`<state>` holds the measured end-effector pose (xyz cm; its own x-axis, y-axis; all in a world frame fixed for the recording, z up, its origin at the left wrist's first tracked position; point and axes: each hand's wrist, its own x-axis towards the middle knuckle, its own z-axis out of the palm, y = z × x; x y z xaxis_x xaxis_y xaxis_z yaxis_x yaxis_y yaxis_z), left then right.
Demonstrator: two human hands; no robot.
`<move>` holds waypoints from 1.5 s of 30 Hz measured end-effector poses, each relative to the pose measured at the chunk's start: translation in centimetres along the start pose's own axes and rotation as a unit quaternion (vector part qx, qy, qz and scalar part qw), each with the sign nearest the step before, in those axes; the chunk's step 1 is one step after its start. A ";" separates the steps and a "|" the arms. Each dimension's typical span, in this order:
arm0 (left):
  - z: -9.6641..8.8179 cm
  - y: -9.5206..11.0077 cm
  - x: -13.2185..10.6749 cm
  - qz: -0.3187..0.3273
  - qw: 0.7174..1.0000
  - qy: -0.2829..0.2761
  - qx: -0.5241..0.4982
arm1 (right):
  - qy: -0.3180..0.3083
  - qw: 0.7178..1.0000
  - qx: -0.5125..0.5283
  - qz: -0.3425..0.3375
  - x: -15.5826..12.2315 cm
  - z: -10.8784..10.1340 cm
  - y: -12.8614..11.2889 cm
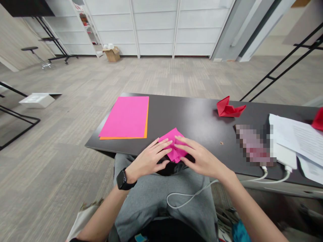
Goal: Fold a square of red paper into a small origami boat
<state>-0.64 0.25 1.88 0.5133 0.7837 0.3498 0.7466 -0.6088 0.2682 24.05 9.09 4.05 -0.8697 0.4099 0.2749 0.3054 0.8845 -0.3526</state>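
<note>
A folded piece of pink paper (pixel 175 136), roughly diamond-shaped, lies at the front edge of the dark table. My left hand (pixel 153 156) rests on its left side with the fingers stretched out flat over it. From the right, my right hand (pixel 198 156) touches the same paper, its fingers spread across the right half. Parts of the folds are hidden under my fingertips. To the left lies a flat pink sheet (pixel 127 116) with an orange sheet (pixel 145 129) showing beneath it. A red folded paper boat (pixel 229 109) stands toward the back right.
A phone with a blurred screen (pixel 253 144) lies at the right, plugged into a white cable (pixel 263 173). Beside it are a white power bank (pixel 285 156) and printed papers (pixel 300 137). The cable loops across my lap. The dark table (pixel 176 107) ends just before my knees.
</note>
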 end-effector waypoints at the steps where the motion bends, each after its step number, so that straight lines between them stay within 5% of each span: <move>1: 0.0 -0.1 0.0 0.004 1.000 0.007 0.001 | 0.004 1.000 0.004 -0.011 -0.8 -0.2 -0.1; 14: 1.6 -0.3 -0.1 0.055 0.996 0.046 0.051 | 0.105 0.992 -0.054 -0.031 -1.8 2.5 -0.8; 38: 2.1 -0.3 0.1 0.106 0.988 0.089 0.070 | 0.114 0.991 -0.039 -0.049 -1.2 2.6 -1.8; 45: 1.9 -0.4 0.3 0.106 0.987 0.095 0.074 | 0.161 0.983 -0.063 -0.068 -1.0 3.1 -2.1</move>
<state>0.06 0.98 0.15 0.5865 0.5951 0.5494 0.6919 -0.7208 0.0422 23.06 6.17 1.74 -0.7439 0.3177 0.5879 0.2580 0.9481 -0.1858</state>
